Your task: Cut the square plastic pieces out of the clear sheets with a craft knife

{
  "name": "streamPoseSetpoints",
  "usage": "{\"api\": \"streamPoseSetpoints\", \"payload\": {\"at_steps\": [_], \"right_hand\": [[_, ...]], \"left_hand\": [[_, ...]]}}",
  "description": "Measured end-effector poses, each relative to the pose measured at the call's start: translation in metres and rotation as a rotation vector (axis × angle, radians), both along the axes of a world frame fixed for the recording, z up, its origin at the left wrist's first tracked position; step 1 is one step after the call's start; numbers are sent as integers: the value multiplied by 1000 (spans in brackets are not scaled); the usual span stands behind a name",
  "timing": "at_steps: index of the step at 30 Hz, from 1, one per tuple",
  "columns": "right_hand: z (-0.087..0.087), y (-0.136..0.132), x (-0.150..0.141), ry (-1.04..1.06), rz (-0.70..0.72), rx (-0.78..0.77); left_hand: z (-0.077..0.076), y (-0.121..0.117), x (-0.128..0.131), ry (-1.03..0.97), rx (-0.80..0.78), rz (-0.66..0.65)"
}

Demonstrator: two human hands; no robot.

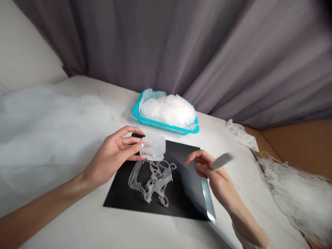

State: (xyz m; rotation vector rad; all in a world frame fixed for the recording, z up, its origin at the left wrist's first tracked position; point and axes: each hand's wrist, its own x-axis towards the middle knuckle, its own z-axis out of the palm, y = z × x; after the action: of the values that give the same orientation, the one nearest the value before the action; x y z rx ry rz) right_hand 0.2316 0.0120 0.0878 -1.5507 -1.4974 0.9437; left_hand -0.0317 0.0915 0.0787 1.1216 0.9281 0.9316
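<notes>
Black sheet [118, 197], lower centre, bears clear strips [161, 181]; our right grip [215, 175], centre-right, holds a blurred grey tool [221, 161]. Mid-frame, our left grip [115, 151] pinches a translucent piece [155, 148]; a slack pinch could drop it. Beyond, above centre, sits a blue basket [163, 126].

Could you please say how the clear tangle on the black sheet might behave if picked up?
The tangle is probably light for its size, since dark gaps show between its thin bands. It may bend easily, as those bands are narrow and curved. Its crossing parts would likely snag and lift together.
</notes>
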Motion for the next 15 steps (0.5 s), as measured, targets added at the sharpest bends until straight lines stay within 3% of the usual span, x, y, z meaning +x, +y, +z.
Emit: {"api": "streamPoseSetpoints", "payload": {"at_steps": [3, 6, 10, 15], "right_hand": [[-13, 3, -12, -376, 37, 42], [-23, 3, -32, -506, 116, -2], [-30, -3, -52, -599, 200, -67], [-40, -11, -58, -649, 277, -15]], "left_hand": [[16, 42, -1, -21, 193, 255], [35, 93, 15, -75, 341, 392], [36, 139, 50, -77, 147, 421], [15, 139, 57, 38, 1, 309]]}}
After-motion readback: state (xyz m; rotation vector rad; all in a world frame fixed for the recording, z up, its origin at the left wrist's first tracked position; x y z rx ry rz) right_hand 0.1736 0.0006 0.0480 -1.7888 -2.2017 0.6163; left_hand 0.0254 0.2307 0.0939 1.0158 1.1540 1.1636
